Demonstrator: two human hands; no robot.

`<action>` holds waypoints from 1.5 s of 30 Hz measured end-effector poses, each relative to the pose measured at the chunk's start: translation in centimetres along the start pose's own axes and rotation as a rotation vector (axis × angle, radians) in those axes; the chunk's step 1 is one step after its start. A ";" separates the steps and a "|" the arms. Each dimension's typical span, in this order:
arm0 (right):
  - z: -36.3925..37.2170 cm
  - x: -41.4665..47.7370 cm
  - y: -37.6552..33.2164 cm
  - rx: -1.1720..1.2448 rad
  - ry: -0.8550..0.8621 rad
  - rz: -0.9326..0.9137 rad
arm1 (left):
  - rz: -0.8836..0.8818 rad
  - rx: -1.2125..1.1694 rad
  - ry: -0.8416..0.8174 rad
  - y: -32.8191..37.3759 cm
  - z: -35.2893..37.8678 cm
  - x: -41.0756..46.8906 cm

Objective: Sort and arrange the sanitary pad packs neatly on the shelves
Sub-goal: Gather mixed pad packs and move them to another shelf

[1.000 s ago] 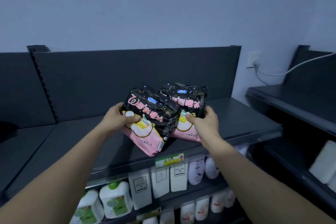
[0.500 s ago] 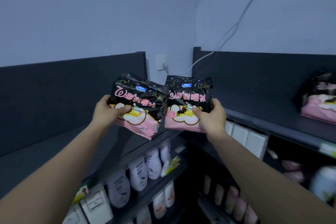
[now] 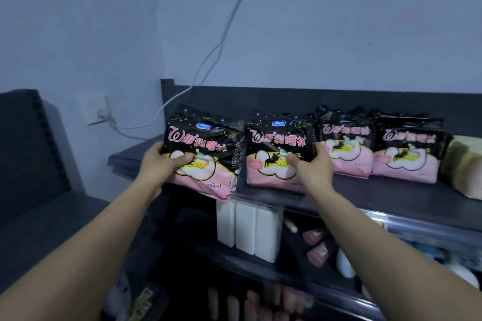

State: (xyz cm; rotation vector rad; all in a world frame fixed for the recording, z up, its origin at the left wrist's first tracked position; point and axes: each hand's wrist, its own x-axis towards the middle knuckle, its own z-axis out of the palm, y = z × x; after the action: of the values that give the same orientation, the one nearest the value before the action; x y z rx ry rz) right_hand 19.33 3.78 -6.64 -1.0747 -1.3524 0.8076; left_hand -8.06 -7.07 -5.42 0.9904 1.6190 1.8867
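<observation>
The left hand (image 3: 163,161) grips a black-and-pink plastic sanitary pad pack (image 3: 208,146) by its left edge, tilted over the front edge of the dark metal shelf (image 3: 365,197). The right hand (image 3: 314,168) pinches a matching second pack (image 3: 276,147), upright just beside it. Farther right, two more packs (image 3: 344,150) stand on the shelf.

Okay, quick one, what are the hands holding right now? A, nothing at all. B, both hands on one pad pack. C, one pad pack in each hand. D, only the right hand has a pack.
C: the left hand grips the tilted pad pack and the right hand grips the upright pad pack beside it, at the front of the shelf.
</observation>
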 end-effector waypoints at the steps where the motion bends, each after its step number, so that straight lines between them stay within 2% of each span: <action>1: -0.9 1.1 0.3 -0.005 0.021 0.005 | 0.007 0.008 -0.034 -0.2 1.6 1.1; 6: -5.8 5.2 1.8 -0.051 0.131 0.021 | 0.005 -0.016 -0.172 -1.2 9.4 4.3; 13: -14.4 9.9 4.2 -0.183 0.293 0.089 | -0.047 -0.059 -0.320 -1.8 20.3 4.4; 19: -21.3 13.4 6.5 -0.248 0.313 0.128 | -0.126 -0.062 -0.398 -2.9 29.4 2.7; 23: -24.9 15.3 8.0 -0.241 0.301 0.169 | -0.158 -0.035 -0.371 -3.7 34.0 1.5; 27: -26.7 16.6 9.2 -0.259 0.234 0.233 | -0.155 0.116 -0.261 -5.4 36.5 1.2; 34: -27.7 17.6 10.5 -0.252 0.121 0.200 | -0.102 0.365 -0.116 -5.9 37.9 -0.4; 38: -27.3 17.2 11.0 -0.284 0.111 0.220 | -0.102 0.529 -0.143 -5.6 37.4 -1.4; 41: -27.0 16.6 10.9 -0.477 0.151 0.079 | -0.085 0.619 -0.157 -5.0 36.6 -2.0; 45: -25.8 15.0 9.6 -0.833 0.195 -0.354 | 0.027 0.864 -0.138 -4.2 34.5 -3.4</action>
State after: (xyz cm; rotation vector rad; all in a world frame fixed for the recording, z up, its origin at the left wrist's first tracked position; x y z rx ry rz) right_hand 47.48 17.60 -7.91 -1.4305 -1.6841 -0.1618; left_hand 20.01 13.40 -8.63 1.4174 2.3811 1.0536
